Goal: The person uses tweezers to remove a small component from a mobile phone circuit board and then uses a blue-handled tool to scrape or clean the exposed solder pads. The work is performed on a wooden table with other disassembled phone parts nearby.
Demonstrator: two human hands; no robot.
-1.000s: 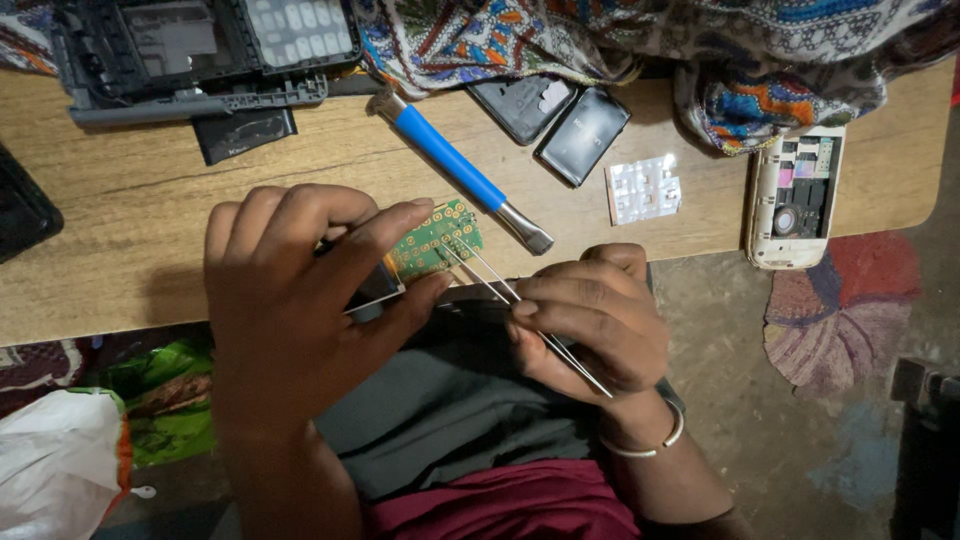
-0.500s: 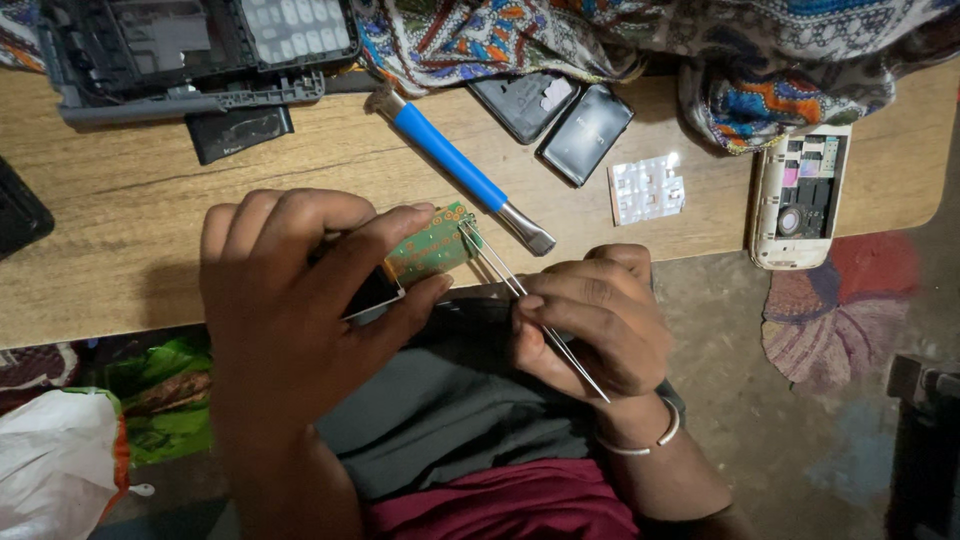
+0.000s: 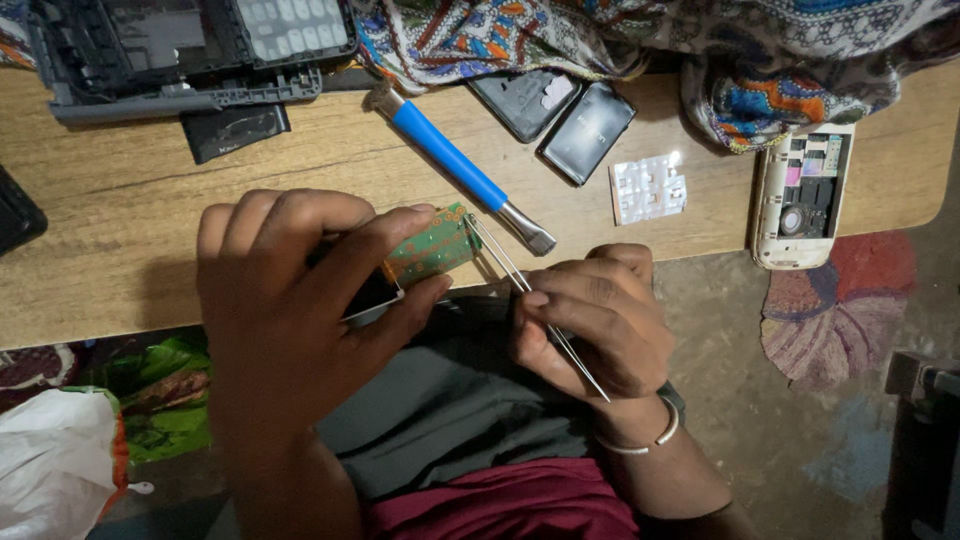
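Left hand (image 3: 300,300) curled tight around a small green circuit board (image 3: 432,245), thumb under, fingers over, board end sticking out toward the right hand (image 3: 600,325). Right hand pinched shut on thin metal tweezers (image 3: 520,290), tips touching the board's exposed edge just beside the left fingertips.

Judgement on technique: keep both wrists braced over the lap, squeeze the tweezers lightly so the tips do not skid across the board, and hold the board level with its edge toward the tips.

Just beyond the tweezer tips, on the wooden table (image 3: 120,270): a blue-handled tool (image 3: 455,165) lying diagonally. Further out from the right hand: two dark phone back covers (image 3: 570,120), a small white keypad sheet (image 3: 648,187), an opened white phone (image 3: 805,195). Farthest, beyond the left hand: a dismantled dark phone frame (image 3: 190,50) and patterned cloth (image 3: 560,35).
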